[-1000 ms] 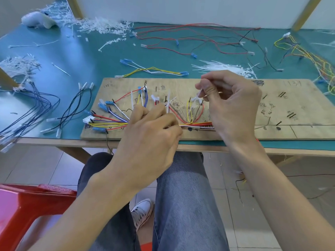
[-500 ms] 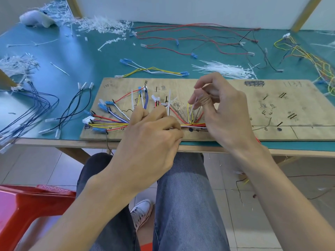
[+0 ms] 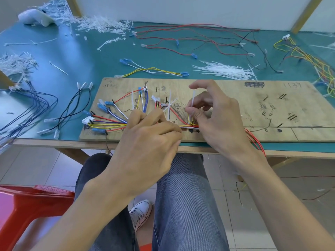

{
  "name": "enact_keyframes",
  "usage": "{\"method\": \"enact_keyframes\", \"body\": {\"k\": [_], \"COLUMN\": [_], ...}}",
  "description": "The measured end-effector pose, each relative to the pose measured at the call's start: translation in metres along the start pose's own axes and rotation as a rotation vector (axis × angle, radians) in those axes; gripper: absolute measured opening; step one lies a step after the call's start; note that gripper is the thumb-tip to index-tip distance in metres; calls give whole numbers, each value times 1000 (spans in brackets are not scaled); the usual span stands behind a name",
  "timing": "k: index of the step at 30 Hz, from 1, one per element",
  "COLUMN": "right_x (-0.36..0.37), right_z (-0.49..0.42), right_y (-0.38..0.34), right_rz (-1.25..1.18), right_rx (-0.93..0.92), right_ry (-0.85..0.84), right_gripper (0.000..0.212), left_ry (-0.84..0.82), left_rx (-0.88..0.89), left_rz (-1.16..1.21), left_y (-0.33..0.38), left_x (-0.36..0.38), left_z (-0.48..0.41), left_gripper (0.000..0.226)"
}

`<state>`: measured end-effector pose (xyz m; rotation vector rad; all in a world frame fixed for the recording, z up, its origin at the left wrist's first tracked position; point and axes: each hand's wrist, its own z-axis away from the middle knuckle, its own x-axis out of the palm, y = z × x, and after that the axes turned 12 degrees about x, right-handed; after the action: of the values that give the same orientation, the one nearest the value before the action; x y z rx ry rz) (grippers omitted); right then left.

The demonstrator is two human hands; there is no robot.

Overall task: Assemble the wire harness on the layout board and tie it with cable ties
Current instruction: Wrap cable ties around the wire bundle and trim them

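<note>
Head camera: left hand (image 3: 150, 140) curls tight around the multicoloured wire harness (image 3: 108, 126) near the front edge of the plywood layout board (image 3: 253, 105). Meanwhile the right hand (image 3: 217, 120) pinches a thin white cable tie (image 3: 193, 97) upright just above those wires.

The right hand (image 3: 217, 120) has sunk toward six o'clock to the wire bundle (image 3: 188, 126), now pinching a white cable tie (image 3: 193, 97) upright.

Left hand (image 3: 150, 142) has fingers (image 3: 159, 128) curled knuckles-up; right hand (image 3: 219, 122) pinches thumb to finger, forefinger raised.
</note>
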<state>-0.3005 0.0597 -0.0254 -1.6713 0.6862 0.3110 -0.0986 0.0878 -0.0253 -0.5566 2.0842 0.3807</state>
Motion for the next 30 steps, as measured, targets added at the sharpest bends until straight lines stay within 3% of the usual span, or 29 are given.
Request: {"method": "enact_keyframes", "body": {"k": [6,16,20,30], "right_x": [-6,-4,-5,-13], "right_z": [5,6,9,-3], "right_y": [-2,-1,0,-5], "right_rz": [94,1,114,159], "right_rx": [-15,68,55,5], "right_ry": [51,-11,41,-190], "right_gripper": [19,10,5,10], "left_ry": [-6,31,46,68], "left_rx": [11,16,10,21], "left_rz": [6,71,100,144], "left_y": [-1,-6,-9,-18], "left_x": [2,8,10,14], "left_z": [-2,-8,-8,-4], "left_gripper": [17,7,5,2]}}
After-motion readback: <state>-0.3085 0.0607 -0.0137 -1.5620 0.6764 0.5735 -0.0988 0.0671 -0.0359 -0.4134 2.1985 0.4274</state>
